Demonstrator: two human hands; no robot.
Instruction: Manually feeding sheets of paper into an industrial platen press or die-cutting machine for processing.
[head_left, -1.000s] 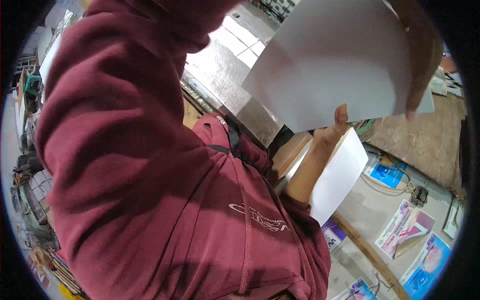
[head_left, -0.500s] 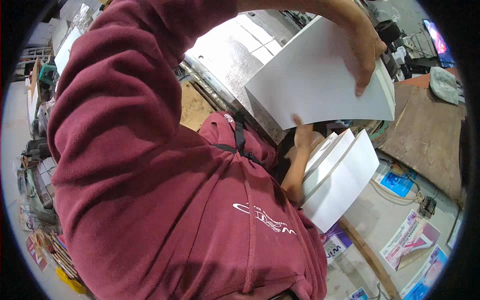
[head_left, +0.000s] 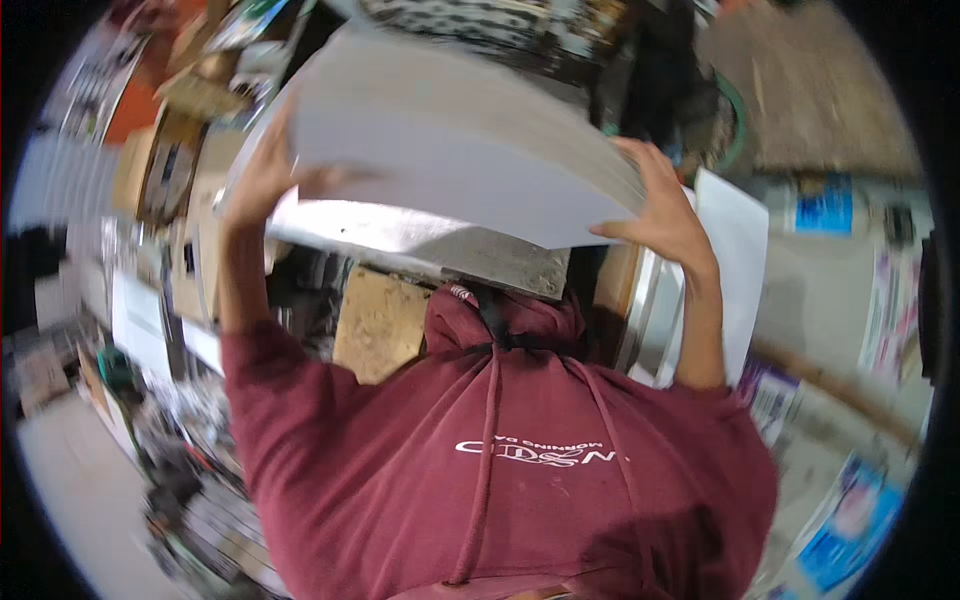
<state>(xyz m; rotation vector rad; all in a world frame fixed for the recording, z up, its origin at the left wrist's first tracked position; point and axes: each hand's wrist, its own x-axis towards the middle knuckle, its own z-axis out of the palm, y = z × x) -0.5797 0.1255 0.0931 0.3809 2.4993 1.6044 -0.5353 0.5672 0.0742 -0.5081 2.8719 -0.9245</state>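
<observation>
Since half a second ago, the stack of white paper (head_left: 430,180) has swung from the person's right to straight in front of the chest, and the left arm, which then reached across the top of the view, now comes up along the left. Both hands are set wide apart, one at each end of the stack. The left hand (head_left: 262,185) holds the left end, its thumb laid across the near face (motion blurs that thumb, so its exact contact is hard to tell). The right hand (head_left: 660,215) clasps the other end, thumb near the lower corner and fingers up by the layered edges. Between them the paper bows, raised above a shiny metal sheet (head_left: 510,262) that shows beneath its lower edge. Nearer the body, a yellowish board (head_left: 380,315) sits to the left of the hood of a dark red hoodie (head_left: 540,500). Just beside the right forearm stand more white sheets (head_left: 738,270). Farther out on the right are a brown board (head_left: 810,90), a green ring (head_left: 736,125) by its edge, a wooden strip (head_left: 840,388) and a blue poster (head_left: 850,525). Out to the left are an open cardboard box (head_left: 140,170) and, nearer the person, a loose white sheet (head_left: 140,325) amid blurred clutter.
</observation>
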